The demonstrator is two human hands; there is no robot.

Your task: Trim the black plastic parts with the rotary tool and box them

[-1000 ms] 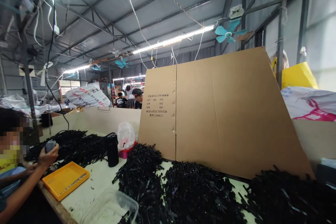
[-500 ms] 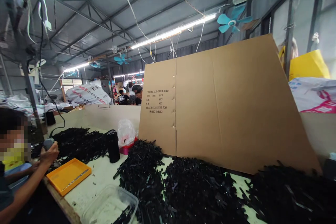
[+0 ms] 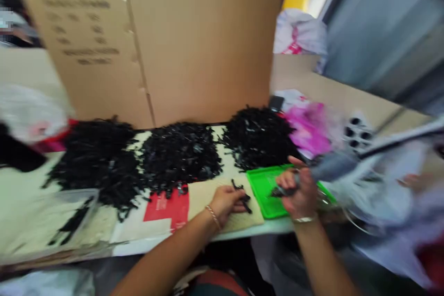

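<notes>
My left hand [image 3: 226, 202] rests on a beige mat [image 3: 208, 194] near the table's front edge, its fingers closed on a small black plastic part [image 3: 243, 196]. My right hand [image 3: 299, 190] is wrapped round the grip of a grey power screwdriver [image 3: 333, 166], whose dark tip points down-left over a green tray [image 3: 263, 189]. A cable or arm runs from the tool up to the right. The picture is smeared by motion.
Three heaps of black plastic parts [image 3: 180, 155] lie across the table behind the mat. A tall cardboard sheet [image 3: 166, 37] stands behind them. A clear tub [image 3: 52, 222] sits at the left, a pink bag [image 3: 307, 127] at the right.
The view has swung down and to the right, from the hall roof and the co-worker at the left to my own hands, the green tray and the screwdriver.
</notes>
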